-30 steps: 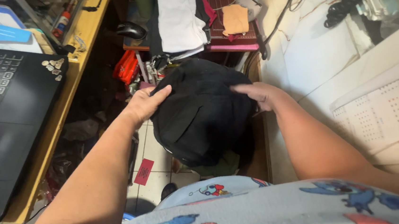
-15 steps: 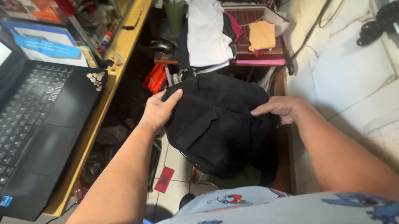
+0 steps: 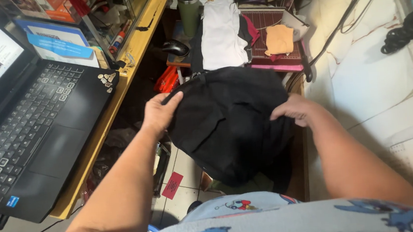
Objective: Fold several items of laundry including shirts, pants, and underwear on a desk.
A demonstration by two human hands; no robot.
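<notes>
Hands held a black garment by opposite edges: left hand pinched its left edge, right hand gripped its right. Open laptop (on a wooden desk) sat near the left side, a tiled wall close on the right.

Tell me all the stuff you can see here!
Black garment: one, black, held up in the middle above the floor.
Laptop: one, black, open on the desk at left.
Desk: one, yellow wood, left.
Tumbler: one, green, at top centre.
Mouse: one, black, beside the tumbler.
Folded cloth: one, white, on the mat at top.
Small cloth: one, orange, on the mat.
Mat: one, dark red with pink edge, top.
Cables: several, black, along the wall at right.
Red slip: one, on the tiled floor.
Left hand: grips the garment's left edge.
Right hand: grips its right edge.
</notes>
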